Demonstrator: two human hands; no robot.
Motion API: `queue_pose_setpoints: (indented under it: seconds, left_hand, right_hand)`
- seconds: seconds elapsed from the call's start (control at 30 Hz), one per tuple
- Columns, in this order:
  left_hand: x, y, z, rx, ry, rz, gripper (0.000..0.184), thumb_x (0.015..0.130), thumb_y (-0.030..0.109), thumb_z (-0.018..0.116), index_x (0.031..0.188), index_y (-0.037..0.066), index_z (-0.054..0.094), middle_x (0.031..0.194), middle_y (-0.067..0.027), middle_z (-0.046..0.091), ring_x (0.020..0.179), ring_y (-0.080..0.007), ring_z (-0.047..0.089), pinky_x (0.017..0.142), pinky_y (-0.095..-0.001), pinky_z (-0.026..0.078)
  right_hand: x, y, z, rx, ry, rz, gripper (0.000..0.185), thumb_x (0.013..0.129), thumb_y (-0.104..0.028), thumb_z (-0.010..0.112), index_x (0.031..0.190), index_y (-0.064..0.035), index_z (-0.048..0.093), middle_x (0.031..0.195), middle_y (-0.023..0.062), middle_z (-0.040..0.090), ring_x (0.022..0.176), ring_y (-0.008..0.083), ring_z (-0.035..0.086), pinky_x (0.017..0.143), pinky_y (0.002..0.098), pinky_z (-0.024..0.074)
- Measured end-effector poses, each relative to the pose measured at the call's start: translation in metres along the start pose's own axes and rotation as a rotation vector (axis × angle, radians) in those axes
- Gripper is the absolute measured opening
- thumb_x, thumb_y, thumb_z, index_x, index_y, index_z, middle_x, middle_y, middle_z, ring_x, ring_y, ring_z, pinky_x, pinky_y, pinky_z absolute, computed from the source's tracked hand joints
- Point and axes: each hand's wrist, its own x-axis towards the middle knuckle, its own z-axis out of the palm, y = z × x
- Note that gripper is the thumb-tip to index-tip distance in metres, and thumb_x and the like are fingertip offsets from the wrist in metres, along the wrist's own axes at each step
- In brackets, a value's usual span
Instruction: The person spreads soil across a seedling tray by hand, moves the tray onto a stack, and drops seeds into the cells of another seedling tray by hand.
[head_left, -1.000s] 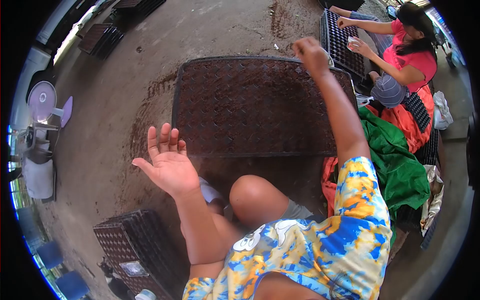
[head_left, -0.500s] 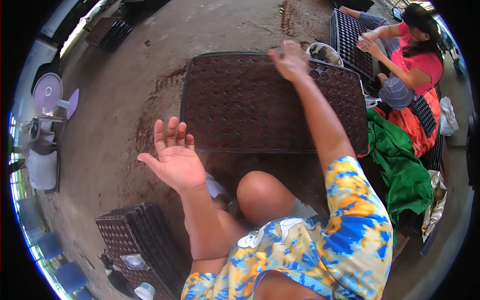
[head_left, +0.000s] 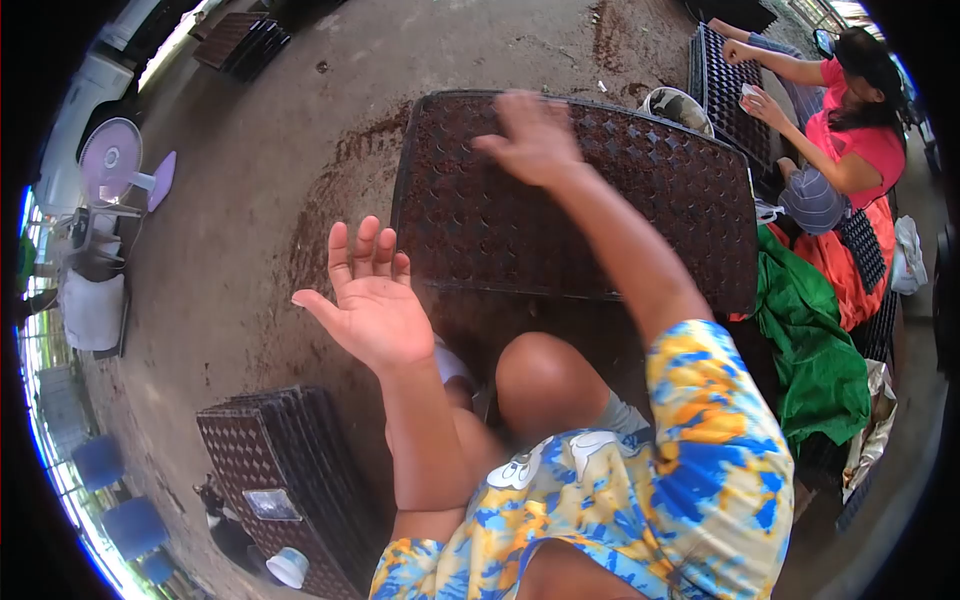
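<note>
A dark seedling tray [head_left: 480,240] with rows of round cells full of brown soil lies in front of me. My right hand [head_left: 530,140] is over the far left part of the tray, fingers spread and a little blurred, holding nothing. Whether its palm touches the soil I cannot tell. Off the tray's near left corner, my left hand [head_left: 378,312] is raised with its palm up, fingers apart, and nothing in it. On the tray's right side the cell rims show more plainly through the soil.
Stacked trays [head_left: 262,450] stand at lower left, with a white cup [head_left: 288,567] beside them. A bucket [head_left: 680,108] sits behind the tray. At right are a green sheet [head_left: 815,350] and a co-worker [head_left: 850,150] beside another tray [head_left: 728,95]. A fan [head_left: 110,160] stands far left.
My right hand has swept leftward across the tray, and more cell rims show at its right. My left hand keeps its pose. The whole view has shifted slightly. The co-worker's hands have moved apart.
</note>
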Motion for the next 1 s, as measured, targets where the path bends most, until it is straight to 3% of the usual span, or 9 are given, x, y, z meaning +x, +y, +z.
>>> queue_pose_setpoints:
  seconds: [0.23,0.3,0.37,0.47,0.63,0.7,0.77,0.83,1.0]
  left_hand:
    - [-0.004,0.015,-0.012,-0.108,-0.073,0.000,0.072,0.088,0.065,0.023,0.124,0.006,0.045,0.118,-0.0115,0.054,0.101,-0.0225,0.053,0.085,-0.0363,0.039]
    - [-0.004,0.018,-0.017,-0.166,-0.133,-0.005,0.072,0.088,0.065,0.024,0.125,0.006,0.044,0.120,-0.0122,0.054,0.102,-0.0234,0.053,0.085,-0.0372,0.039]
    - [-0.003,0.022,-0.023,-0.223,-0.210,-0.003,0.072,0.088,0.064,0.025,0.126,0.006,0.044,0.121,-0.0129,0.053,0.104,-0.0243,0.053,0.086,-0.0384,0.039]
    - [-0.008,0.028,-0.007,-0.165,-0.009,0.025,0.074,0.086,0.068,0.026,0.123,0.008,0.047,0.112,-0.0099,0.057,0.097,-0.0214,0.051,0.084,-0.0331,0.037]
    - [-0.005,0.024,-0.026,-0.284,-0.209,0.022,0.072,0.088,0.064,0.028,0.127,0.005,0.042,0.122,-0.0131,0.053,0.104,-0.0246,0.053,0.086,-0.0392,0.039]
    - [-0.006,0.023,-0.024,-0.275,-0.182,0.008,0.072,0.088,0.064,0.028,0.127,0.005,0.042,0.122,-0.0128,0.053,0.104,-0.0243,0.053,0.086,-0.0389,0.039]
    - [-0.008,0.027,-0.020,-0.230,-0.088,0.033,0.072,0.087,0.065,0.028,0.126,0.006,0.044,0.119,-0.0113,0.054,0.101,-0.0227,0.052,0.085,-0.0367,0.038]
    - [-0.008,0.033,-0.014,-0.175,0.037,0.077,0.073,0.085,0.068,0.028,0.123,0.008,0.046,0.113,-0.0094,0.056,0.097,-0.0205,0.051,0.084,-0.0332,0.036]
    - [-0.001,0.035,-0.039,-0.297,-0.182,0.094,0.071,0.088,0.063,0.028,0.129,0.006,0.041,0.122,-0.0120,0.052,0.105,-0.0242,0.052,0.087,-0.0405,0.038]
  right_hand:
    - [-0.149,0.230,-0.053,-0.315,0.069,0.720,0.069,0.092,-0.055,0.031,0.143,-0.0104,0.020,0.149,0.0122,0.018,0.138,0.0259,0.014,0.106,0.0560,0.0074]
    - [-0.153,0.203,-0.043,-0.249,0.040,0.621,0.075,0.090,-0.059,0.029,0.143,-0.0082,0.018,0.150,0.0141,0.013,0.139,0.0279,0.010,0.108,0.0550,0.0049]
    - [-0.136,0.126,-0.037,-0.264,0.014,0.279,0.073,0.090,-0.056,0.035,0.142,-0.0067,0.022,0.148,0.0146,0.019,0.138,0.0299,0.014,0.107,0.0541,0.0062]
    - [-0.103,-0.010,-0.028,-0.063,-0.040,-0.134,0.077,0.082,-0.056,0.048,0.138,-0.0067,0.029,0.145,0.0126,0.026,0.135,0.0279,0.020,0.106,0.0493,0.0135]
    - [-0.060,-0.142,0.030,0.290,-0.116,-0.809,0.072,0.081,-0.050,0.050,0.135,-0.0049,0.033,0.142,0.0128,0.031,0.136,0.0269,0.020,0.108,0.0520,0.0109]
    - [-0.017,-0.161,0.050,0.097,-0.114,-0.845,0.070,0.082,-0.049,0.049,0.134,-0.0049,0.034,0.139,0.0133,0.035,0.134,0.0269,0.024,0.107,0.0534,0.0128]
    - [0.043,-0.149,0.028,0.052,-0.161,-0.609,0.070,0.083,-0.051,0.046,0.133,-0.0050,0.033,0.137,0.0144,0.036,0.134,0.0273,0.024,0.107,0.0538,0.0122]
    - [0.078,-0.118,0.094,0.062,0.371,-0.358,0.069,0.084,-0.055,0.042,0.132,-0.0060,0.034,0.134,0.0152,0.038,0.130,0.0275,0.028,0.105,0.0539,0.0162]
    - [-0.019,-0.172,0.009,0.077,-0.347,-0.858,0.069,0.085,-0.055,0.038,0.137,-0.0086,0.033,0.141,0.0128,0.033,0.136,0.0268,0.021,0.106,0.0552,0.0140]
